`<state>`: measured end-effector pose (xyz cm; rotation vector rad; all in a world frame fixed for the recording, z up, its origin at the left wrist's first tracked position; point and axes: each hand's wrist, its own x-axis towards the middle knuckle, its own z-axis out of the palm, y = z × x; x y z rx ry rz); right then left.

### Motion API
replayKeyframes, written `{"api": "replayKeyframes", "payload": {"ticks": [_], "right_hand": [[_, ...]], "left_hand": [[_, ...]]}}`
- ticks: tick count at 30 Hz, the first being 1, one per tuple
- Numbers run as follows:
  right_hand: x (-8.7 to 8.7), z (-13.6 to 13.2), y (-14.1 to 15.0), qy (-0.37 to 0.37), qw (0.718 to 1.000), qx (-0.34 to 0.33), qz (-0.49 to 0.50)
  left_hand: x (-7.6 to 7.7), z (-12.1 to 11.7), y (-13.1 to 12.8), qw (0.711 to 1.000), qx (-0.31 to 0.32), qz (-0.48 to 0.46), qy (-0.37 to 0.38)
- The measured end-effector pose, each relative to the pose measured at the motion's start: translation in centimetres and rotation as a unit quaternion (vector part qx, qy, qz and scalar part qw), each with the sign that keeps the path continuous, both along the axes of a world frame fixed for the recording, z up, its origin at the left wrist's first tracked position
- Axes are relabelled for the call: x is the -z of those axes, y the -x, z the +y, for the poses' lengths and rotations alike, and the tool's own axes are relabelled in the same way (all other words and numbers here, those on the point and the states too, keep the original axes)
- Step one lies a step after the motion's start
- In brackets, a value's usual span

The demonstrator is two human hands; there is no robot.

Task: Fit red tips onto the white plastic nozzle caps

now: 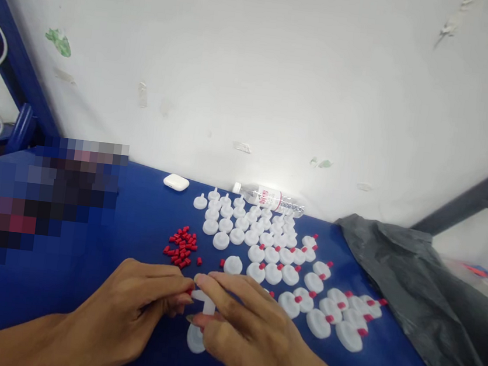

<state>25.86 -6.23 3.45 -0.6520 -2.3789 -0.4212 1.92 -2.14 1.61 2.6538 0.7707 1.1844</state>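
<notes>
Free blue bench (139,212) stretches from beyond the left hand (137,306) to the white case (176,183), so a hand could come in from that side as far as the loose red caps (181,246). Past this heap a narrow lane leads toward the clustered white pieces (237,236) — a stray red cap (199,261) lies in it. Those pieces crowd together, and behind them the bottle (268,198) and wall (240,59) close off the back. Red-tipped white pieces (318,323) obstruct low sideways travel to the right, where the dark bag (417,285) bounds the room. Nearer the front, right of the right hand (249,324), open surface remains.
</notes>
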Motion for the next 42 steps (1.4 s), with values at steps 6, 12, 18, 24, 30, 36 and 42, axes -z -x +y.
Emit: {"api": "replayKeyframes", "payload": {"ticks": [6,12,18,24,30,36,42], "right_hand": [[0.6,0.0,0.1,0.006,1.000,0.003,-0.005],[-0.7,0.9,0.2,-0.039,0.997,0.058,0.025],[-1.8,1.9,-2.1,0.045,0.989,0.137,0.032],[-1.4,2.4,-3.9,0.111,0.976,0.188,0.018],[-1.7,2.5,-3.4,0.128,0.977,0.171,0.007],[-0.7,2.5,-3.2,0.146,0.977,0.156,-0.011],[0.2,2.8,-3.5,0.161,0.973,0.160,-0.029]], "left_hand": [[0.0,-0.1,0.0,0.990,0.035,-0.068,0.117],[0.4,0.8,0.4,0.996,-0.010,-0.006,0.085],[1.6,1.7,0.8,0.987,-0.061,0.146,-0.004],[1.6,1.9,0.7,0.978,-0.067,0.195,-0.032],[1.7,1.8,0.8,0.978,-0.059,0.199,-0.026],[1.8,1.6,1.0,0.969,-0.063,0.236,0.023],[1.6,1.6,0.9,0.974,-0.039,0.215,0.062]]}}
